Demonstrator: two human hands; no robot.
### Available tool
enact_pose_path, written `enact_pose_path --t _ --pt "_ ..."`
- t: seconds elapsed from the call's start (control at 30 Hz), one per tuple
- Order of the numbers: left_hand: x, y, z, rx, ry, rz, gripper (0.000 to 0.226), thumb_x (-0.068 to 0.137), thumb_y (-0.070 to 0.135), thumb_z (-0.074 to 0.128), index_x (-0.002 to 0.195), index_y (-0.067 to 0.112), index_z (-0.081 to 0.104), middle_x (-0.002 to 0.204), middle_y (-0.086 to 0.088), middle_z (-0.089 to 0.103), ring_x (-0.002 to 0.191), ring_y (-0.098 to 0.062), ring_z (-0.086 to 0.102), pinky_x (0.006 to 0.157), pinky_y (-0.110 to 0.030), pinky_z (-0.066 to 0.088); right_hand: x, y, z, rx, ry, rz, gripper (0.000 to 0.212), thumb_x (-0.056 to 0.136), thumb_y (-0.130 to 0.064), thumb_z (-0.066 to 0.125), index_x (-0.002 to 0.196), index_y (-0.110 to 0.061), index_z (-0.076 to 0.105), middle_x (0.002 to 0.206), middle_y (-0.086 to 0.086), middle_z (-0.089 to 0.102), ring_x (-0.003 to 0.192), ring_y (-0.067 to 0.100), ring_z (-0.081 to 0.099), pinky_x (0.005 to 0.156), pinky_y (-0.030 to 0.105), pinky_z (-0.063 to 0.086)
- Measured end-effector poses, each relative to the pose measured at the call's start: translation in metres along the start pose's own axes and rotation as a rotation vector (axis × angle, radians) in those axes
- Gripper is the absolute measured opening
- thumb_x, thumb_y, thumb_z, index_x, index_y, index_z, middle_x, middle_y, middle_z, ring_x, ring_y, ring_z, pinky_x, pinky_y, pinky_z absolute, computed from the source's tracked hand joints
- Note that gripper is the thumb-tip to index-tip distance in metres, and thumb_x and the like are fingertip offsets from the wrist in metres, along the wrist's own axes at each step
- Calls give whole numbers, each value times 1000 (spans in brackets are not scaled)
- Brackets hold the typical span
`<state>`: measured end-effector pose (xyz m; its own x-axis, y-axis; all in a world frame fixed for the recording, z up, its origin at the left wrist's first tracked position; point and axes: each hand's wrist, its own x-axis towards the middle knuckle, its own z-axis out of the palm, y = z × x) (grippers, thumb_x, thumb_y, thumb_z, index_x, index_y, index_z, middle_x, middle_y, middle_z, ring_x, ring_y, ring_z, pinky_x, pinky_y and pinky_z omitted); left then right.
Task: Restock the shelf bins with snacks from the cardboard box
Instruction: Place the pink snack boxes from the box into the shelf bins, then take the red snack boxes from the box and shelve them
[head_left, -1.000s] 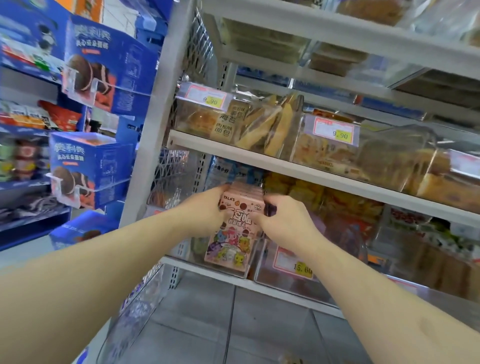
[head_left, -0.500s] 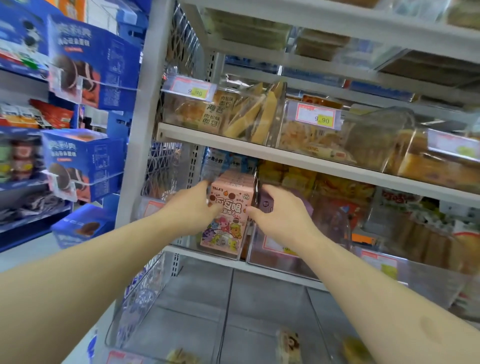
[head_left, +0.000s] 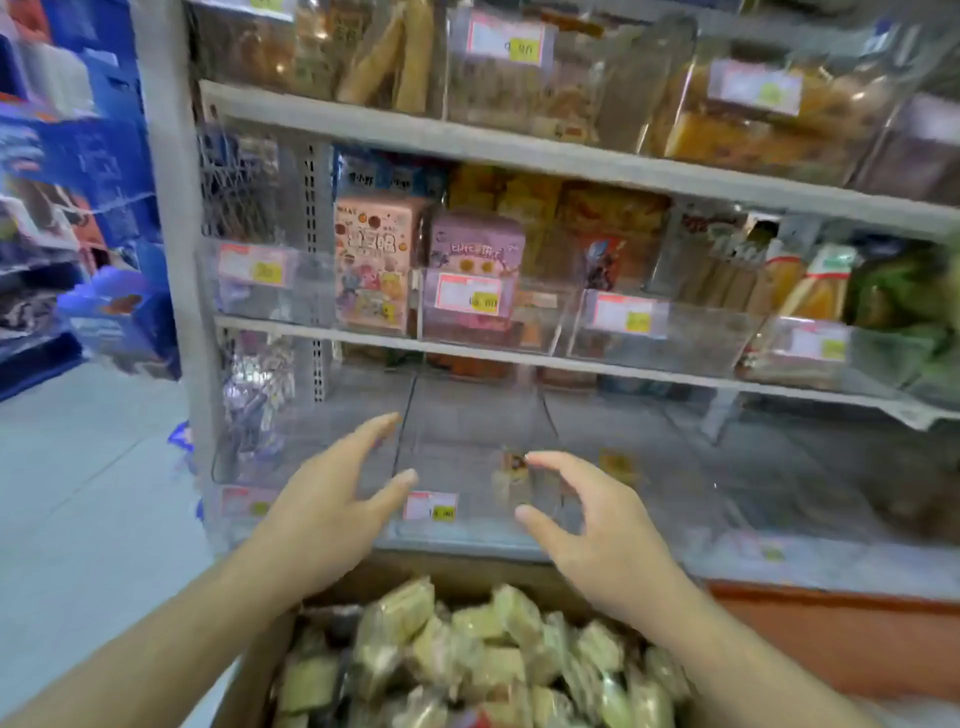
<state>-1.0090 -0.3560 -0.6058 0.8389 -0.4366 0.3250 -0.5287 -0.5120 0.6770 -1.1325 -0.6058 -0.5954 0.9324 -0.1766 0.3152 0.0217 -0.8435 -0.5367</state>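
Both hands empty: left hand spread flat, right hand loosely curled, hovering over cardboard box full of wrapped snacks, in front of the clear bottom bin, approx. empty. Next: scoop a handful w/ both hands, drop in low. Price tag probably reads 15.00; blurred. Pink box lettering unreadable.

Pale tiled floor, blue shelving
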Motion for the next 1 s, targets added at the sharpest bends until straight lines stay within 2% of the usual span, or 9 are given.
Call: enact_pose_path --t 0.13,0.27,0.4,0.53,0.6,0.67,0.8,0.9,1.0 --pt "-78 -17 64 46 -178 -134 59 99 45 67 153 32 49 145 13 59 133 -9 56 104 -21 41 -75 55 39 54 -94 179 44 92 -41 77 132 -26 67 125 -15 68 114 5 63 101 26 51" --pt "-119 -38 105 134 -400 -181 61 101 49 62 156 26 45 152 6 57 139 -15 53 101 -23 39 -116 98 72 -32 -323 265 42 87 -34 80 126 -28 67 116 -7 71 111 17 67 99 41 54" --pt "-127 -49 133 195 -536 -190 64 101 53 61 156 25 45 153 3 56 136 -17 56 107 -30 45 -129 113 86 -108 -550 287 56 90 -30 77 143 -25 59 136 -7 65 122 13 61 105 32 50" --pt "-135 -64 159 292 -704 -206 71 101 47 65 161 24 36 157 2 52 138 -20 54 107 -35 48 -139 128 107 -193 -800 315 67 91 -27 80 151 -26 52 148 -3 57 132 18 56 107 31 49" --pt "-137 -77 168 322 -768 -246 70 100 45 67 159 22 37 151 -2 56 131 -21 58 105 -39 52 -140 137 118 -245 -891 328 72 90 -27 82 154 -24 49 151 -1 55 134 20 55 108 33 48" --pt "-138 -88 173 345 -808 -280 59 99 44 68 149 22 46 139 -2 61 118 -19 62 99 -42 55 -141 145 127 -298 -950 339 78 87 -32 84 155 -23 47 150 1 56 133 22 56 108 37 49" --pt "-139 -103 182 377 -766 -336 59 96 43 73 144 19 49 137 -2 59 121 -21 60 101 -41 54 -144 155 140 -352 -1036 329 78 81 -37 89 147 -21 50 139 3 63 123 25 62 103 42 54" --pt "-133 -101 185 403 -780 -349 37 93 40 78 115 20 57 107 0 64 92 -16 63 80 -36 56 -143 161 141 -344 -1042 334 74 75 -38 94 136 -22 57 128 1 64 114 24 64 97 43 56" --pt "-122 -92 181 399 -738 -343 36 89 40 82 108 21 60 98 3 64 84 -13 62 72 -34 55 -136 162 132 -290 -1026 331 70 71 -37 97 131 -22 64 121 1 66 108 22 65 92 39 57"
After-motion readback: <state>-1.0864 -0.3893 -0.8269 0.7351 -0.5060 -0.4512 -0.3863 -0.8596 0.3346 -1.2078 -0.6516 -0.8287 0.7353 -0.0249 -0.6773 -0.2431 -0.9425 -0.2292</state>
